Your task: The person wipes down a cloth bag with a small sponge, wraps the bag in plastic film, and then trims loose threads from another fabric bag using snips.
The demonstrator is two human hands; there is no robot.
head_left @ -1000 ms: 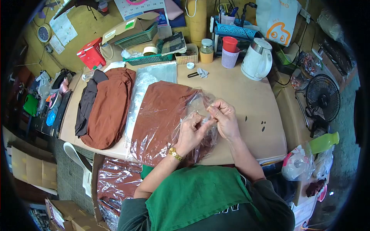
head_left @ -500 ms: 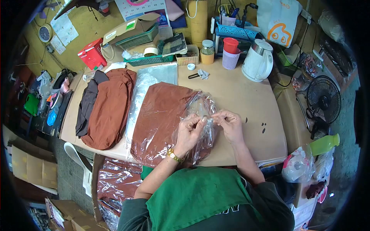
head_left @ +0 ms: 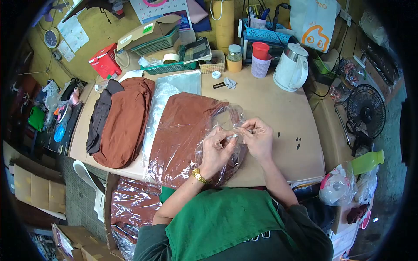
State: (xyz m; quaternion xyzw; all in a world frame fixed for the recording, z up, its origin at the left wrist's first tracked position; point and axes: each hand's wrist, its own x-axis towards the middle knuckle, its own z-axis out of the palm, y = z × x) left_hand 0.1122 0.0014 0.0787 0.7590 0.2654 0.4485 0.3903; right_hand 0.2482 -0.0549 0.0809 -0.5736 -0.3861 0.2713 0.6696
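A folded brown garment (head_left: 180,135) lies inside a clear plastic bag (head_left: 235,114) on the table in front of me. Both hands meet over the bag's gathered right end. My left hand (head_left: 216,150) is closed, pinching the crumpled plastic, a gold watch on its wrist. Close beside it, my right hand (head_left: 257,138) pinches the same bunched plastic between thumb and fingers. The exact fold between the fingertips is too small to make out. Left of the bag are a stack of flat clear bags (head_left: 174,82) and another brown garment (head_left: 126,122) with a dark piece along its side.
At the back stand a white kettle (head_left: 291,67), a red cup (head_left: 261,51), a jar (head_left: 234,58) and green baskets (head_left: 167,68). A small black tool (head_left: 219,85) lies behind the bag. Below the table's left front, a carton (head_left: 109,209) holds bagged brown garments.
Both hands have shifted slightly, still pinching at the bag's end. The plastic around them has been drawn in and looks more gathered.
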